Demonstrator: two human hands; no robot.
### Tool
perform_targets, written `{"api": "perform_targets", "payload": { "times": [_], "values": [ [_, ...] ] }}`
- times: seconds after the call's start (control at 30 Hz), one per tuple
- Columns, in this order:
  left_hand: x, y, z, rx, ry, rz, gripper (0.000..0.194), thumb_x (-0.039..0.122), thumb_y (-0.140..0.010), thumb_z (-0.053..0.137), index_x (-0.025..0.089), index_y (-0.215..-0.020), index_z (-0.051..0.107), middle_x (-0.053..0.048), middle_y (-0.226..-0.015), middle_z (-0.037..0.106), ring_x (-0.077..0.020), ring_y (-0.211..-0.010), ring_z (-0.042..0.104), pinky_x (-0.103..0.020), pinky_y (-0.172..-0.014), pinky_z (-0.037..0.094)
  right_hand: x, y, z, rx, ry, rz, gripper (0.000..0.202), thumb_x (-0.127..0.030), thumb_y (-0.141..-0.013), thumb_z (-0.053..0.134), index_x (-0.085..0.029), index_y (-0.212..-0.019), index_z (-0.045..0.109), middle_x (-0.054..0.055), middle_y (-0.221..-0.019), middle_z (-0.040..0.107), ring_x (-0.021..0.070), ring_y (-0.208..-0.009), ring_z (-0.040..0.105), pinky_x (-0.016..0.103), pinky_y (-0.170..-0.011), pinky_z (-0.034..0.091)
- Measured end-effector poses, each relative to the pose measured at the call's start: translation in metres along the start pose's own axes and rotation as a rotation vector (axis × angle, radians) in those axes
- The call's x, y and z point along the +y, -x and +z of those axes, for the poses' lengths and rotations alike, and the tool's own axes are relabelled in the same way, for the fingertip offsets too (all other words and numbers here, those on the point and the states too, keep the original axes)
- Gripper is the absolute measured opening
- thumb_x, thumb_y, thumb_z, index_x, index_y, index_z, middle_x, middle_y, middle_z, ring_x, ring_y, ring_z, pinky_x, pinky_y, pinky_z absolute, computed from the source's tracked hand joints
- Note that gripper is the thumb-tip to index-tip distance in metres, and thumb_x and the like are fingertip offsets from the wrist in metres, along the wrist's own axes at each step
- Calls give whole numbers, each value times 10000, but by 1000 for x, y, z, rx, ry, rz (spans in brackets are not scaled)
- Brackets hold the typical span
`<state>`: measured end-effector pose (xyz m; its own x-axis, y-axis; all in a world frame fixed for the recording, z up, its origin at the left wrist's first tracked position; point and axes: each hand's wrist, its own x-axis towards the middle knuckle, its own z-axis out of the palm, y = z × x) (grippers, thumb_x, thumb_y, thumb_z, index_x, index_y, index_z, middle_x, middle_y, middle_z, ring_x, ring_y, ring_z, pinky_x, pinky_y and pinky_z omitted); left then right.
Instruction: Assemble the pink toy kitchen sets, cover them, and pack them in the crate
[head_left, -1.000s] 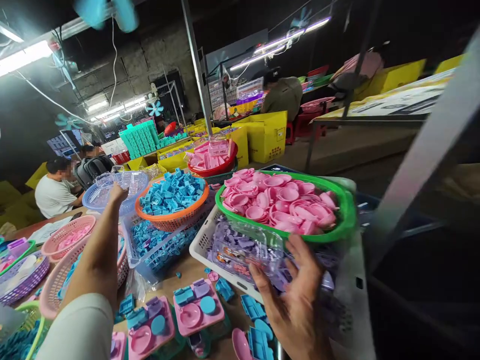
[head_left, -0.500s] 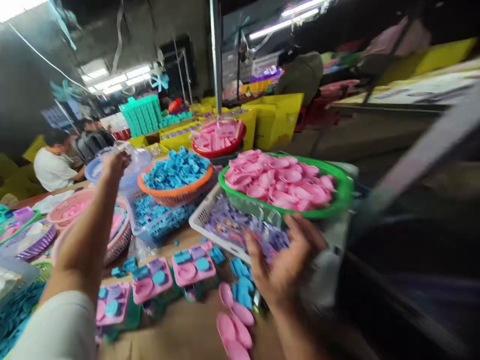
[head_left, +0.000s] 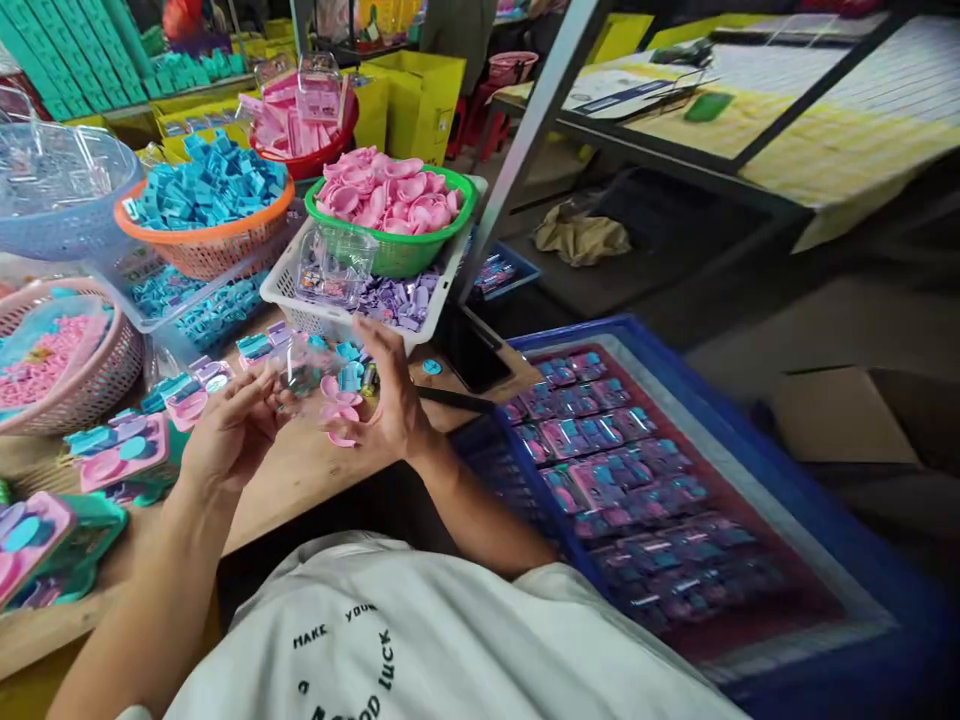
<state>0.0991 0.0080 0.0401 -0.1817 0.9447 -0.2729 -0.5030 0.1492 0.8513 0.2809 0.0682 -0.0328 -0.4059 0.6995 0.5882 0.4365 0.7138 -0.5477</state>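
Observation:
My left hand (head_left: 234, 425) is above the table edge, its fingers closed on a clear plastic cover (head_left: 300, 362) that is blurred. Facing it, my right hand (head_left: 394, 400) has thumb and fingers spread, with nothing visibly gripped. Between the hands lie several pink toy spoons (head_left: 339, 398) beside small blue plastic parts (head_left: 349, 376). To the left stand toy sets with pink tops and teal bases (head_left: 124, 460), bearing blue discs and purple pieces. Another clear plastic case (head_left: 334, 265) leans in the white basket (head_left: 289, 290) of purple parts.
A green basket (head_left: 390, 255) of pink spoons and an orange basket (head_left: 206, 250) of blue pieces stand behind. A blue basket (head_left: 60, 215) holds clear covers. On the right, a large blue crate (head_left: 637, 335) contains packed sets. A dark phone (head_left: 472, 350) lies near the table edge.
The view has swung down and right. My left hand has come back from the clear covers, bringing one toward my right hand. The blue crate has come into view.

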Motion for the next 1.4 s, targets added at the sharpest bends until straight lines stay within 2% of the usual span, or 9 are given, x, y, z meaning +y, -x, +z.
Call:
{"api": "perform_targets", "payload": {
  "times": [0.17,0.33,0.57,0.73,0.87,0.97,1.07,1.23,1.4],
  "values": [
    [-31,22,-57,318,82,-135,58,112,-773,673,160,-795,697,-2,-679,602,-89,-566,579,-186,-567,575,21,42,48,-285,103,-118,633,-531,-882,683,-223,-1419,550,150,-1524,461,326,-1469,344,525,-1187,304],
    [-47,41,-83,336,142,-173,102,97,-727,706,155,-809,694,-6,-682,611,-96,-569,584,-183,-536,561,43,27,78,-408,265,-73,260,-263,-967,597,-240,-1208,692,106,-1528,490,308,-1483,312,577,-1183,230],
    [-61,36,-78,224,106,-223,123,111,-724,754,133,-832,700,-5,-707,619,-87,-593,590,-182,-573,553,43,-1,60,-312,224,64,343,-289,-974,593,-194,-1300,639,138,-1536,454,310,-1471,318,558,-1208,230],
    [-67,26,-52,22,8,-159,205,244,-708,834,160,-841,702,-4,-733,610,-93,-629,583,-198,-609,533,11,23,24,-380,-238,-61,961,-537,-740,832,-168,-1517,405,160,-1522,438,266,-1454,391,408,-1201,364],
    [-52,6,-42,-155,-521,-32,374,508,-753,772,162,-880,704,-69,-805,645,-191,-733,624,-328,-729,554,8,40,8,-440,-248,0,1018,-425,-759,833,-166,-1576,283,162,-1528,468,255,-1368,516,389,-1151,429],
    [-25,-26,-45,-11,-1149,334,499,522,-795,711,130,-1102,679,-157,-1023,668,-315,-982,638,-469,-936,510,23,39,-3,-548,-66,-25,984,-341,-699,884,-178,-1531,383,166,-1482,527,299,-1333,538,478,-1143,416],
    [3,-63,-46,102,-1626,659,773,429,-788,746,49,-1412,492,-272,-1431,479,-426,-1340,439,-571,-1146,319,34,33,-18,-708,141,-111,945,-237,-636,931,-200,-1468,485,163,-1452,550,346,-1354,490,577,-1140,372],
    [15,-92,-30,36,-2019,443,863,400,-838,723,-16,-1489,337,-295,-1323,562,-424,-1245,523,-545,-1066,415,23,38,-36,-572,280,61,956,-396,-695,902,-278,-1516,426,153,-1474,466,388,-1388,401,645,-1124,368],
    [-2,-68,-12,97,-2046,381,684,514,-887,647,61,-1373,482,-249,-1221,613,-433,-1153,596,-539,-958,502,1,58,-15,-402,324,311,899,-654,-774,747,-197,-1492,455,224,-1459,413,445,-1298,438,648,-1037,440]
  ]
}}
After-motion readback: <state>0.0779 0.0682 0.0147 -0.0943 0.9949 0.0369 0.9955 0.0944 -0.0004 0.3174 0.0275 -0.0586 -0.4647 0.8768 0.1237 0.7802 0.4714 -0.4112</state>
